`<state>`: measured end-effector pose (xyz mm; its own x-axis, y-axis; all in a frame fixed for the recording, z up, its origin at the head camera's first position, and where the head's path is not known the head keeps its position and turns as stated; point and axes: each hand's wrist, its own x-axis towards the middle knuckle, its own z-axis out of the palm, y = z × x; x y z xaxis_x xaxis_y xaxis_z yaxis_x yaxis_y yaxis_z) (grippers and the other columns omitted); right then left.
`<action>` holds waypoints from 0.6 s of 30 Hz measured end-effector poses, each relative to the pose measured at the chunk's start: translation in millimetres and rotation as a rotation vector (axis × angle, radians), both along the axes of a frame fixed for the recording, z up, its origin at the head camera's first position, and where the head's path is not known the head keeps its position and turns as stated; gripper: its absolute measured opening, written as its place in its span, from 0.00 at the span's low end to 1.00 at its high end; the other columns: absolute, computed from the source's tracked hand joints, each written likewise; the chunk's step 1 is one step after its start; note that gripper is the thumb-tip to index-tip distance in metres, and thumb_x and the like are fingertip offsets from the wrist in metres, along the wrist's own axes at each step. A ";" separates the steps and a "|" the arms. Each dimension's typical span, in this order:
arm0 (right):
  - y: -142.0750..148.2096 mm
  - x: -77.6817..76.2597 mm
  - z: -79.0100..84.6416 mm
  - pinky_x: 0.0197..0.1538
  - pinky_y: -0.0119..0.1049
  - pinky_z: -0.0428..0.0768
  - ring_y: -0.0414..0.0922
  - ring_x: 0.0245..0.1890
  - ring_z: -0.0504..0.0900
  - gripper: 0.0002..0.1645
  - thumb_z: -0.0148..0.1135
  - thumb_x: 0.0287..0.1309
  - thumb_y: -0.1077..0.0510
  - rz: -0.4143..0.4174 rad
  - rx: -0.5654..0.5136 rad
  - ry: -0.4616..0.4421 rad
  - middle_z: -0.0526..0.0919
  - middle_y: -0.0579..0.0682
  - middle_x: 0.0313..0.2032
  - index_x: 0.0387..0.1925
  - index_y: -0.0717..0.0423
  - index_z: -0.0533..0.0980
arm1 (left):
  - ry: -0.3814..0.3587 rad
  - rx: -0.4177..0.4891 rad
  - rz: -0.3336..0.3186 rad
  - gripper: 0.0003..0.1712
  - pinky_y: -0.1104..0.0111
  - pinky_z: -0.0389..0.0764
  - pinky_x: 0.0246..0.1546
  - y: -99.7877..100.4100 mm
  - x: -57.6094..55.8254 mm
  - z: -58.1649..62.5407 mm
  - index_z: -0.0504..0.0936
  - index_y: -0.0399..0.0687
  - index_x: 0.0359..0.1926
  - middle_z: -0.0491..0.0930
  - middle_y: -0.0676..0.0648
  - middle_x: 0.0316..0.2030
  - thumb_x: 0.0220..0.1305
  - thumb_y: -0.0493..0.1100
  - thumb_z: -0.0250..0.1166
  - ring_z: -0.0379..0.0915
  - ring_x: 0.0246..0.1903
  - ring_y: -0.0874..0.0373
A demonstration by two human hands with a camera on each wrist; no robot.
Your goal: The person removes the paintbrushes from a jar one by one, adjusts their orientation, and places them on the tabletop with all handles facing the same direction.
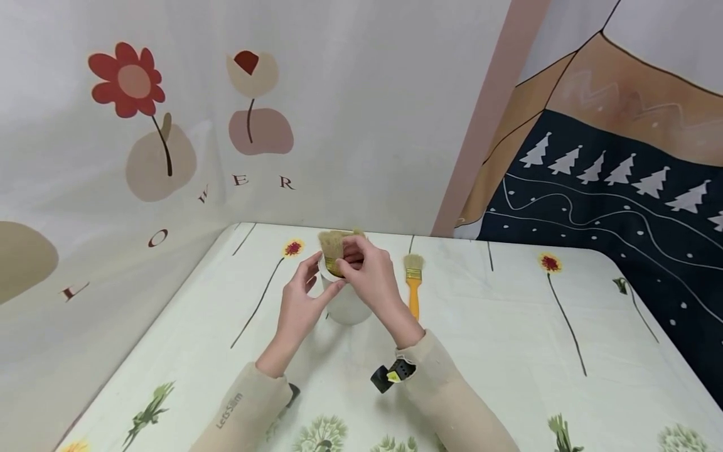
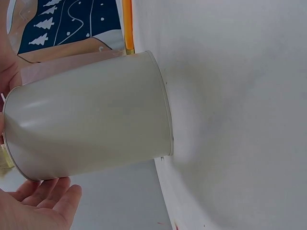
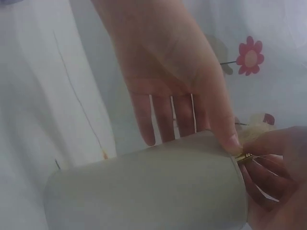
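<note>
A white cylindrical bin [image 1: 347, 309] stands upright on the table. My left hand [image 1: 298, 306] holds it at the top, thumb at the near rim and fingers along the left side. Between the thumb and fingers of my right hand [image 1: 374, 276] is a paintbrush [image 1: 332, 245], bristles up, its metal band at the bin's mouth; the handle is hidden. Behind the right fingers, more bristles [image 1: 359, 233] show over the bin. The bin's smooth wall [image 2: 91, 117] fills much of the left wrist view.
Another paintbrush [image 1: 414, 285], with a yellow-orange handle, lies right of the bin, bristles pointing away. A white flower-print cloth [image 1: 486, 339] covers the table. Printed hangings [image 1: 361, 125] rise behind its back edge.
</note>
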<state>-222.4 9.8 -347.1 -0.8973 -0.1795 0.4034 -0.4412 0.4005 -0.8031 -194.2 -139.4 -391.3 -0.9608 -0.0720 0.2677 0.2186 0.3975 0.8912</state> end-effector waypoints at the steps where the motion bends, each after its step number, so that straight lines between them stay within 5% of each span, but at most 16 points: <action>1: 0.6 0.3 0.6 0.44 0.31 0.88 0.47 0.41 0.87 0.15 0.66 0.61 0.64 0.006 -0.024 0.007 0.88 0.56 0.41 0.50 0.60 0.78 | 0.000 0.001 0.000 0.41 0.54 0.71 0.71 0.1 0.2 0.2 0.64 0.45 0.72 0.68 0.42 0.71 0.62 0.48 0.71 0.67 0.69 0.43; 18: 25.0 4.4 23.2 0.44 0.42 0.90 0.52 0.44 0.86 0.17 0.66 0.61 0.66 -0.037 -0.255 0.128 0.86 0.59 0.44 0.51 0.61 0.78 | -0.035 0.004 0.006 0.42 0.55 0.69 0.73 0.6 1.2 2.2 0.65 0.46 0.72 0.67 0.44 0.71 0.61 0.49 0.72 0.66 0.70 0.45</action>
<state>-218.0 34.8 -323.9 -0.8401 -0.0262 0.5418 -0.5344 0.2103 -0.8186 -193.0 -138.8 -389.1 -0.9691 -0.0786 0.2337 0.1850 0.3948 0.8999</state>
